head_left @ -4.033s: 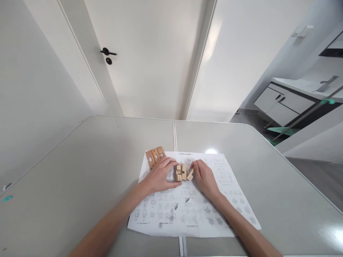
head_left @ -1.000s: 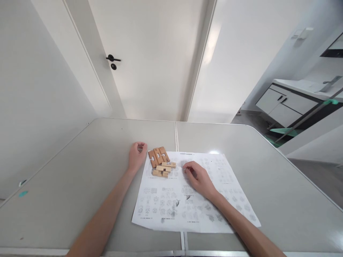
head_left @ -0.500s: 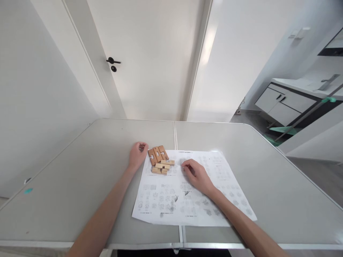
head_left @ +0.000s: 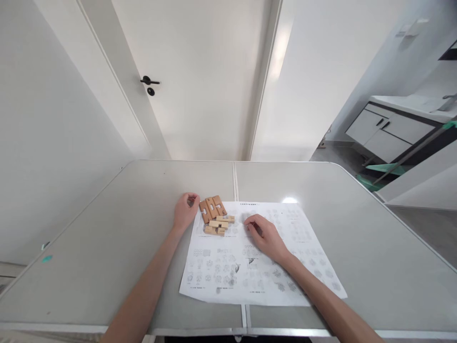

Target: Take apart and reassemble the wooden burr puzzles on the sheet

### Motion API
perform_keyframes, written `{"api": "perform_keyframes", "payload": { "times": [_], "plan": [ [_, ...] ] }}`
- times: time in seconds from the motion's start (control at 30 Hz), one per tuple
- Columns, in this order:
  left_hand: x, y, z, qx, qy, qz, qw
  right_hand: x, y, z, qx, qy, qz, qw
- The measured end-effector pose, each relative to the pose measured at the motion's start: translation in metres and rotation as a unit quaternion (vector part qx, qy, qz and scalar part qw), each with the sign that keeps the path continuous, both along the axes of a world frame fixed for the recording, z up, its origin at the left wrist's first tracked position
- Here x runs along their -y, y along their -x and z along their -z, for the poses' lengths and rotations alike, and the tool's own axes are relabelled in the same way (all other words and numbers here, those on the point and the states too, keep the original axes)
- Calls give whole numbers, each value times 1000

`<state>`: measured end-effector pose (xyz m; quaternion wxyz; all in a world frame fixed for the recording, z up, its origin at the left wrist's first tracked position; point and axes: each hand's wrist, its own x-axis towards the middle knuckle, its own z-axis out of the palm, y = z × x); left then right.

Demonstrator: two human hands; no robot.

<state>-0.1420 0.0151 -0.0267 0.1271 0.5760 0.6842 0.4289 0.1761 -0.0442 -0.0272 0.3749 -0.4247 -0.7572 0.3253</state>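
Observation:
My left hand [head_left: 185,212] rests on the table at the left edge of the paper, its fingers curled in towards the thumb with nothing visible in them. Just right of it lie three flat brown wooden puzzle pieces [head_left: 213,208] side by side, slotted and marked with numbers. Several pale notched wooden sticks [head_left: 218,225] lie in front of these. My right hand [head_left: 266,234] lies on the printed sheet [head_left: 228,247], right of the wood. Its fingers are loosely bent, the thumb apart from the index finger, and it holds nothing that I can see.
The sheet, covered with small printed diagrams, spans the seam of a grey folding table [head_left: 150,186] with a metal rim. Beyond stands a white door [head_left: 200,95] with a black handle [head_left: 150,82]. A washbasin cabinet [head_left: 389,126] is at the far right.
The camera view has shifted slightly. Both hands, the wooden pieces and the sheet keep their places relative to one another.

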Motion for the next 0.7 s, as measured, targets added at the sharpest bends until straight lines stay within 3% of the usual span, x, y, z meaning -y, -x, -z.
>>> {"api": "perform_keyframes", "payload": {
  "times": [0.37, 0.7],
  "plan": [
    [5, -2, -7, -12, 14, 14, 1000, -3, 1, -2, -10, 56, 8, 998],
    [2, -2, -2, -40, 16, 34, 998, -4, 0, -3, 3, 65, 10, 998]
  ]
}}
